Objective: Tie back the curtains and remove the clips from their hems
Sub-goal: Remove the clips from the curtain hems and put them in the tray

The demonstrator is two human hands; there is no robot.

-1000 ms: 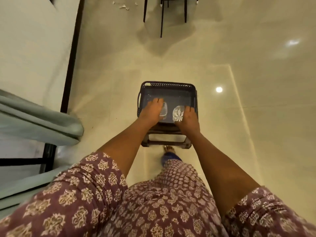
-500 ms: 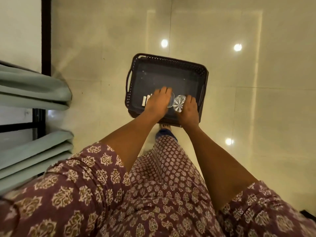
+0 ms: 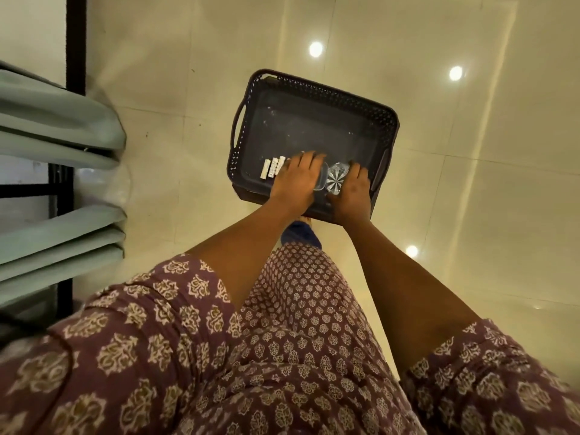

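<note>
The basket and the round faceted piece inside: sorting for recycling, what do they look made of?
The basket: likely moulded plastic, dark matte, with a perforated lattice rim. The round faceted piece: clear glass or acrylic, glossy, its radial cuts catching light; which one is unclear.

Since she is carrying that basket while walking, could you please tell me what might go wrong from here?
1. The white clips lie loose on the floor of the dark basket; a tilt could slide them about.
2. The left hand and right hand both hold the near edge only, so the far end may dip.
3. The clear faceted piece sits between the hands and could roll.
</note>
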